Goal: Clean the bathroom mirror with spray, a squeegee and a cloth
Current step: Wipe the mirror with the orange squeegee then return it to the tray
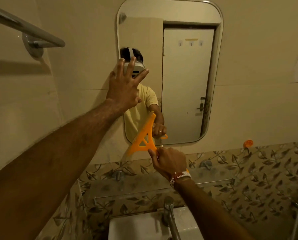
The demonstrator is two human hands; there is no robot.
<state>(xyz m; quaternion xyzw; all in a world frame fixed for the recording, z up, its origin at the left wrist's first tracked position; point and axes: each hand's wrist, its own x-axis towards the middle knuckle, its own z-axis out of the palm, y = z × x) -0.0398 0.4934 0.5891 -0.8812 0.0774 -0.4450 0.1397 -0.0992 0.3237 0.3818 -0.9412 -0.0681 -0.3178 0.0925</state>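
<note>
- The right hand (pixel 170 161) is gripping the orange squeegee (pixel 143 138) by its handle, at the mirror (pixel 184 84)'s lower-left corner.
- The left hand (pixel 124 89) is spreading open, holding nothing, at the mirror's left edge.
- The squeegee is looking like light, stiff plastic, so the handle is probably suiting the grip best.

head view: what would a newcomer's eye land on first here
The bright orange squeegee stands out most, tilted at the lower left corner of the mirror and gripped by the right hand. Next comes the left hand, raised with fingers spread wide at the mirror's left edge.
</note>
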